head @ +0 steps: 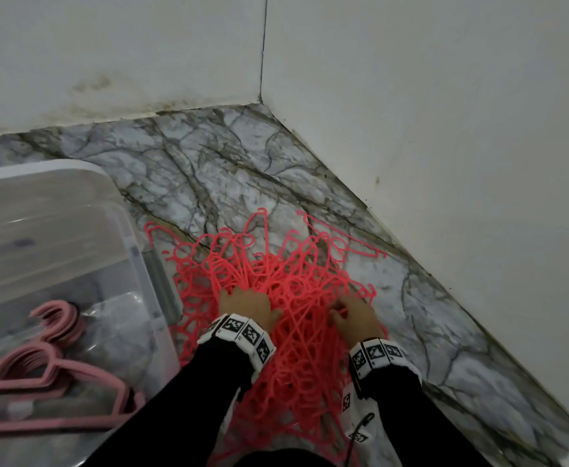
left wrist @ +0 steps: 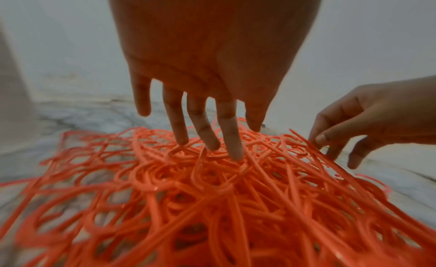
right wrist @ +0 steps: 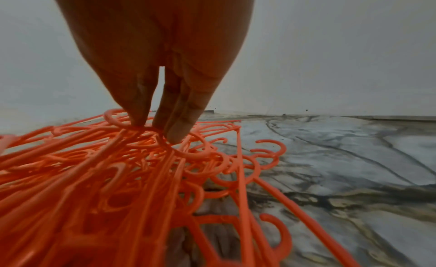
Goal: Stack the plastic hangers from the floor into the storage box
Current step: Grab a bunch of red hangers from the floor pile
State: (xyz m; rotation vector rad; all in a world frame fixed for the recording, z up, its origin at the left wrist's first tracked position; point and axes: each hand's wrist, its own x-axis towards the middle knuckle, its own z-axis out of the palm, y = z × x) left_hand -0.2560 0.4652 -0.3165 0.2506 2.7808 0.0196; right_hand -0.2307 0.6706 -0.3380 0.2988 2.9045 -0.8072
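A tangled pile of bright coral plastic hangers (head: 276, 264) lies on the marble floor, filling the left wrist view (left wrist: 212, 196) and the right wrist view (right wrist: 94, 168). My left hand (head: 242, 298) reaches into the pile's middle, its straight, spread fingers (left wrist: 233, 140) touching the top hangers without gripping. My right hand (head: 350, 311) pinches one hanger of the pile between thumb and fingers (right wrist: 155, 128); the left wrist view shows that hand (left wrist: 328, 146) from the side. The clear storage box (head: 57, 166) stands on the left.
A stack of dusty pink hangers (head: 50, 375) lies inside the box. White walls meet in a corner (head: 261, 102) beyond the pile, and the right wall (head: 478, 197) runs close by. Bare marble floor (head: 209, 170) stretches between pile and corner.
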